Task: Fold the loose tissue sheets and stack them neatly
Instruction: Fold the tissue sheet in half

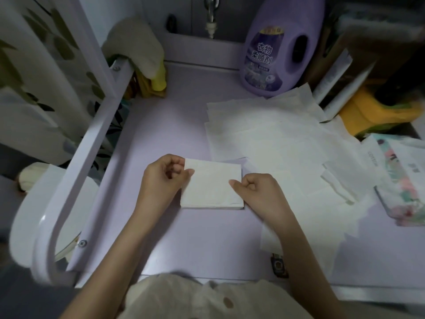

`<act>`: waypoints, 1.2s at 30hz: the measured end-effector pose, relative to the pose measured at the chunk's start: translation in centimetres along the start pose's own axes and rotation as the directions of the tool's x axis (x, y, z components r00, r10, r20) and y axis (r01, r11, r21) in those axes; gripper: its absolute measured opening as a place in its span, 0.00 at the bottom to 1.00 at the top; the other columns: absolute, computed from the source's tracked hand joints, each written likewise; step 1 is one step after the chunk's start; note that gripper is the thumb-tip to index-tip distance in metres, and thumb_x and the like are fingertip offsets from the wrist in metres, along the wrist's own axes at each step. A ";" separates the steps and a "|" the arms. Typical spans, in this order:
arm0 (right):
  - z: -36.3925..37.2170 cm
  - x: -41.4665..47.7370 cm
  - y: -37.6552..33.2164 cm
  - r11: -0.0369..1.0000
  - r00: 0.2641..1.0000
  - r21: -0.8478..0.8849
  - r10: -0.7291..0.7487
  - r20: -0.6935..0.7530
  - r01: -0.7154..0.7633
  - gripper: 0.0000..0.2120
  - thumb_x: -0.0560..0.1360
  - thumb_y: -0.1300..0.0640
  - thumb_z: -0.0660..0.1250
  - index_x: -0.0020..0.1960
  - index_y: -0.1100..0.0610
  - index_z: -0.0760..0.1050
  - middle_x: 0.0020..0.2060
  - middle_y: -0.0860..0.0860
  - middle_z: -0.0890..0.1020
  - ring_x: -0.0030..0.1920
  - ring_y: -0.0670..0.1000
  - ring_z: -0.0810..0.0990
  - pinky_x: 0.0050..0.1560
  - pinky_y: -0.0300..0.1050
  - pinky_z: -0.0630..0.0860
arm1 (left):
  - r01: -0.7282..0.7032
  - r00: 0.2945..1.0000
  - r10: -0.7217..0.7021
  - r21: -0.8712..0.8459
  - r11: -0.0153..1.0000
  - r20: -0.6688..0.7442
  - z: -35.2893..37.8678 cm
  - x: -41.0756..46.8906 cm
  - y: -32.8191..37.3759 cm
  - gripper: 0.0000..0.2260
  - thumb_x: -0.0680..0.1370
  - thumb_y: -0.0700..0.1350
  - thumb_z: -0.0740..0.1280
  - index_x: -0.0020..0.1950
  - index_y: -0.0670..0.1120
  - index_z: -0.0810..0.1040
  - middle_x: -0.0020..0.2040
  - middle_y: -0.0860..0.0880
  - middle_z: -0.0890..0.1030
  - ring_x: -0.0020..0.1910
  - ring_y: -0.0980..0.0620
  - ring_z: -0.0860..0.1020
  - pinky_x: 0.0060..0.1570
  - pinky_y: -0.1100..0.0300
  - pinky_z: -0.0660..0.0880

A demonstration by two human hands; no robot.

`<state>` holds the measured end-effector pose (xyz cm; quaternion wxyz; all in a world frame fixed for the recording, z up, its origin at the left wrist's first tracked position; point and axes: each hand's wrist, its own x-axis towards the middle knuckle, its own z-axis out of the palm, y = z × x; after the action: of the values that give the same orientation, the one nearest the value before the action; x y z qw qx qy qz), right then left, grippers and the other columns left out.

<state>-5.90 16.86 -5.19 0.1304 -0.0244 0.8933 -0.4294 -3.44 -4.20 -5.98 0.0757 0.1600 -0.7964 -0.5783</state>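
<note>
With the folded tissue point(212, 184) lying mid-table point(174, 116) beside the loose sheets point(264, 134), the left hand point(164, 174) and right hand point(255, 188), fingers curled, pinch its opposite edges, so squaring the corners before pressing the crease flat seems best.

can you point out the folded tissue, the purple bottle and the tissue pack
folded tissue point(212, 189), head view, middle of its top face
purple bottle point(264, 56), head view, on its front label
tissue pack point(401, 180), head view, on its flowered wrapper
</note>
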 end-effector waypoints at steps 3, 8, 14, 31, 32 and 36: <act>0.3 -0.2 -0.1 1.000 1.000 0.008 -0.001 -0.020 0.002 0.22 0.74 0.49 0.70 0.30 0.58 0.65 0.21 0.46 0.61 0.25 0.45 0.59 0.30 0.42 0.58 | -0.008 1.000 0.008 -0.003 1.000 -0.002 0.0 0.0 -0.2 0.10 0.72 0.38 0.73 0.42 0.52 0.77 0.31 0.57 0.77 0.29 0.62 0.73 0.33 0.68 0.71; 0.5 -0.1 0.1 1.000 0.998 -0.020 0.003 -0.068 -0.004 0.20 0.73 0.49 0.71 0.31 0.57 0.67 0.19 0.45 0.64 0.23 0.46 0.63 0.30 0.41 0.60 | -0.008 1.000 0.008 0.018 1.000 -0.017 0.2 0.0 -0.6 0.09 0.72 0.38 0.74 0.46 0.49 0.78 0.36 0.54 0.78 0.34 0.55 0.74 0.38 0.59 0.73; 0.6 -0.3 0.0 0.997 0.985 -0.063 0.032 -0.169 -0.043 0.13 0.73 0.45 0.70 0.39 0.53 0.72 0.25 0.42 0.74 0.28 0.43 0.71 0.34 0.42 0.67 | -0.175 0.976 0.209 0.345 0.922 -0.062 -0.1 -0.7 -0.3 0.18 0.74 0.47 0.71 0.63 0.49 0.75 0.60 0.53 0.74 0.49 0.58 0.74 0.47 0.65 0.73; 1.4 -1.0 1.7 0.886 0.973 -0.403 -0.193 0.128 0.229 0.34 0.79 0.35 0.43 0.77 0.51 0.35 0.73 0.39 0.35 0.72 0.37 0.32 0.72 0.34 0.31 | -0.486 0.824 0.212 0.463 0.742 0.525 -0.1 -2.5 -1.4 0.32 0.79 0.64 0.41 0.79 0.49 0.43 0.78 0.55 0.40 0.75 0.64 0.36 0.73 0.63 0.35; 0.9 -1.3 1.2 0.973 0.988 -0.181 -0.126 0.089 0.141 0.31 0.82 0.40 0.48 0.78 0.51 0.40 0.75 0.38 0.41 0.74 0.36 0.38 0.73 0.34 0.35 | -0.362 0.876 0.173 0.376 0.853 0.451 -0.2 -2.9 -1.0 0.30 0.81 0.62 0.44 0.78 0.50 0.42 0.77 0.56 0.39 0.74 0.66 0.37 0.72 0.67 0.36; 0.4 -1.7 0.7 0.836 0.991 0.533 0.103 0.085 -0.133 0.23 0.83 0.51 0.55 0.77 0.50 0.58 0.75 0.40 0.62 0.74 0.39 0.59 0.78 0.48 0.53 | 0.180 0.958 -0.166 -0.041 0.983 0.232 0.1 -4.1 0.6 0.27 0.84 0.47 0.53 0.79 0.48 0.43 0.78 0.58 0.48 0.73 0.66 0.48 0.70 0.69 0.47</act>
<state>-4.12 17.25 -5.57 0.1817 0.0568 0.7333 -0.6527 0.30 -2.53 -5.15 -0.0621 0.1591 -0.7645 -0.6216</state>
